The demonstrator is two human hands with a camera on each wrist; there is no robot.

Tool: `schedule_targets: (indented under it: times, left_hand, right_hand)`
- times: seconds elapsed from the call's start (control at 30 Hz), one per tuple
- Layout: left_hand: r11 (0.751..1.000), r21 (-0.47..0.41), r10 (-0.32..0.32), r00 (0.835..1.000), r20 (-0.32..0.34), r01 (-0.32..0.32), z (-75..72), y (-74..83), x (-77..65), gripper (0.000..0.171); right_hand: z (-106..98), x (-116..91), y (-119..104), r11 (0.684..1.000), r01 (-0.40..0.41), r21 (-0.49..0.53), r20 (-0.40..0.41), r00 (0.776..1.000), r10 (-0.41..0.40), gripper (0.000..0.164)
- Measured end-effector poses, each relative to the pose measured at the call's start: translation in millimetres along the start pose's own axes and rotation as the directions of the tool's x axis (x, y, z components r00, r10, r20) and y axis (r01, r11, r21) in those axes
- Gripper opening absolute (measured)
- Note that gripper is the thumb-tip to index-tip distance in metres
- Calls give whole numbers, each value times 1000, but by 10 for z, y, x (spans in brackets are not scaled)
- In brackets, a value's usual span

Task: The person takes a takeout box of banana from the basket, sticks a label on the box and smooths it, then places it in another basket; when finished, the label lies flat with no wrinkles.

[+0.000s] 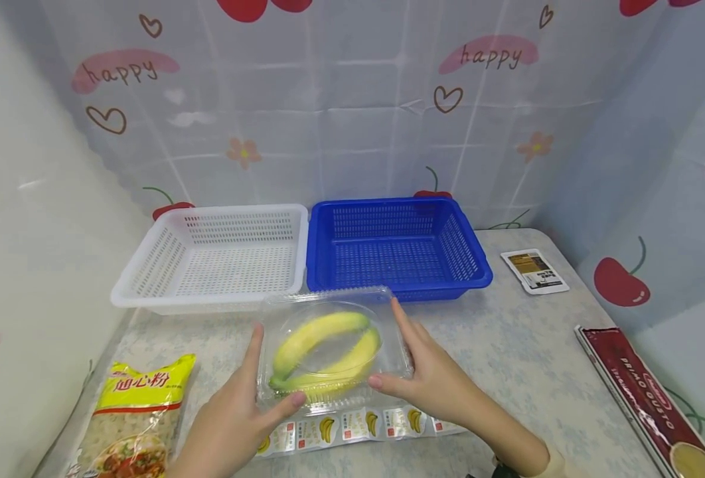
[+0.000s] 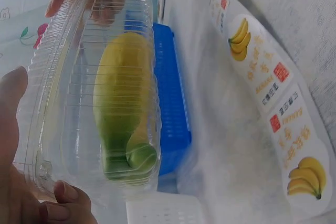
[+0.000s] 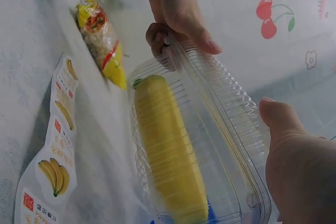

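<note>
A clear plastic clamshell box [image 1: 328,352], its lid down, holds two yellow-green bananas [image 1: 316,335]. The left hand [image 1: 239,405] grips the box's left side, thumb on the near edge of the lid. On the opposite side the right hand [image 1: 430,372] holds it, with the thumb over the near right corner. In both wrist views the box [image 2: 79,103] is lifted above the table, and curled fingertips [image 2: 71,203] show at its rim. Beneath it on the table lies a strip of banana-printed labels [image 1: 358,425], partly covered by the box in the head view.
A white basket [image 1: 149,255] and a blue basket [image 1: 478,262] stand side by side at the back. A yellow-topped bag of pasta [image 1: 137,405] lies at left. A small flat white packet [image 1: 534,271] and a dark red package [image 1: 645,392] are on the right.
</note>
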State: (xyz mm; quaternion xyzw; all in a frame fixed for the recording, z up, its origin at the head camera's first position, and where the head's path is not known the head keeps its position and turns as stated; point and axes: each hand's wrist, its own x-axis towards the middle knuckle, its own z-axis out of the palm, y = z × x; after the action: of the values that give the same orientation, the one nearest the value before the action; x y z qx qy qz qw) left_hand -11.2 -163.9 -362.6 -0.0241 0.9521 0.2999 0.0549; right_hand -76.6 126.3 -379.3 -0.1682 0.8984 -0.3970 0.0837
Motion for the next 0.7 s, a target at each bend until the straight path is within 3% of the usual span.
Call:
schedule_targets:
  times: [0.33, 0.7]
  left_hand:
    - [999, 34, 42, 999, 12, -42, 141, 24, 14, 112]
    - [998, 25, 61, 998, 32, -62, 320, 32, 91, 113]
  right_hand:
    - [15, -81, 168, 996, -80, 45, 44, 996, 78, 113]
    - [18, -144, 324, 990, -137, 29, 51, 989, 135, 110]
